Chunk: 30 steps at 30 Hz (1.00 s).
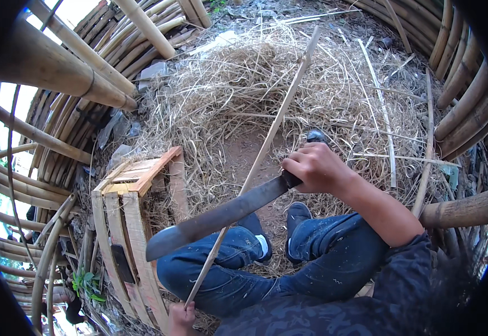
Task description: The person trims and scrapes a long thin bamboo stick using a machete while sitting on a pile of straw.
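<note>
My right hand point(316, 167) is wrapped round the dark handle of a machete point(216, 215). Its broad grey blade points left across my lap and crosses over a long, thin bamboo strip point(272, 131). At the lower edge, my left hand point(182, 317) grips the near end of that strip, which slants up and away to the right, over the shavings. Whether the blade touches the strip I cannot tell. My bent knees in blue jeans point(216, 274) lie beneath the blade.
A wooden crate point(137, 185) stands at my left, with a dark phone-like slab point(123, 263) on its side. A heap of curly bamboo shavings point(244, 73) covers the ground ahead. Stacked bamboo poles point(59, 61) rise at left; more poles point(470, 112) stand at right.
</note>
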Motion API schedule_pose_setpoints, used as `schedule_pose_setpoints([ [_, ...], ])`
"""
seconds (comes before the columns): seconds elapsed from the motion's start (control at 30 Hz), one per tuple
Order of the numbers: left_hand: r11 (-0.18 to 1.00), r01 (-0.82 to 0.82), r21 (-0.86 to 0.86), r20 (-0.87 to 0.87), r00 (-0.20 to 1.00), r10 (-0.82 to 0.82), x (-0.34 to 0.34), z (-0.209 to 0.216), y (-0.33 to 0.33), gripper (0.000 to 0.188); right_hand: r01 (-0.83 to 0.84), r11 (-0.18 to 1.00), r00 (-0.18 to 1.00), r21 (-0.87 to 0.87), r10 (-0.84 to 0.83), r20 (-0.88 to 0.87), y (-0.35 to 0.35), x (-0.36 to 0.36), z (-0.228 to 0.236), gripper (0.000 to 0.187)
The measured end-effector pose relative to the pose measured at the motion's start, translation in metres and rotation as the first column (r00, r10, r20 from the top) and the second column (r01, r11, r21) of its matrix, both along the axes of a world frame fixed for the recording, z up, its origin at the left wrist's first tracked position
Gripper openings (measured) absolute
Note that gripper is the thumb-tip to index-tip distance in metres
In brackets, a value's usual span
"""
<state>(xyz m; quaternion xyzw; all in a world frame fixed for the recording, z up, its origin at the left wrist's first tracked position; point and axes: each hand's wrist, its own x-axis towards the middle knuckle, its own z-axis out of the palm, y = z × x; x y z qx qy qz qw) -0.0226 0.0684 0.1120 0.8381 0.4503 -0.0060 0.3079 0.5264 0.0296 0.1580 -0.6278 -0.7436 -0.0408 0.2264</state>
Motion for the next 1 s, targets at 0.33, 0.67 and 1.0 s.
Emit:
schedule_pose_setpoints([
  [0.33, 0.988, -0.136, -0.079, 0.011, 0.991, 0.137, 0.014, 0.013, -0.003, 0.051, -0.070, 0.997, 0.971, 0.037, 0.076, -0.226, 0.003, -0.014, 0.015, 0.029],
  [0.67, 0.995, -0.101, 0.005, 0.016, 0.995, 0.100, 0.009, 0.005, -0.005, 0.056, 0.294, 0.942, 0.630, -0.159, -0.317, -0.709, -0.009, 0.009, 0.022, 0.029],
  [1.0, 0.976, -0.085, 0.202, -0.011, 0.996, 0.089, 0.007, -0.005, -0.017, 0.049, 0.024, 0.875, 0.100, -0.484, -0.484, -0.869, -0.007, 0.000, 0.034, 0.029],
])
